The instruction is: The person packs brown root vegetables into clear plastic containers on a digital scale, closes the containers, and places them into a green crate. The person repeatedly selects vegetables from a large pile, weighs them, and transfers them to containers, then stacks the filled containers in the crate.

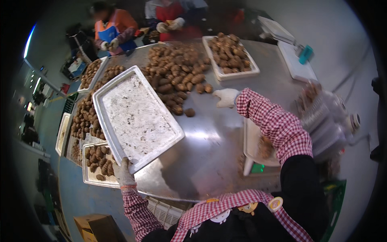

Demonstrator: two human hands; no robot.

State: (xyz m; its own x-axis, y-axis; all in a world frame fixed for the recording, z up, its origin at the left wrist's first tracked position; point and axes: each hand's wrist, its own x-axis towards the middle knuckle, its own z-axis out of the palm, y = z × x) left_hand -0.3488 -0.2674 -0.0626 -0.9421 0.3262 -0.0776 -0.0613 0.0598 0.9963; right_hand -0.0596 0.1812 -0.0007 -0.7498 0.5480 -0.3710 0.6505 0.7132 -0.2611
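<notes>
My left hand [124, 172], in a whitish work glove, grips the near corner of a white foam tray [133, 115]. The tray is tilted over the metal table [208, 151]; its inside holds only dirt specks. My right hand [226, 97], gloved too, is stretched out over the table with nothing visible in it, fingers partly spread. Just left of it lies the edge of a large heap of brown taro corms [181, 75]. One single corm [190, 112] rests nearer to me.
Filled foam trays stand at the back [231, 54], far left [90, 72] and near left [98, 163]. A scale [257, 168] with a tray is under my right forearm; plastic bags [326, 127] hang beyond. Two co-workers [115, 27] [178, 18] stand across the table.
</notes>
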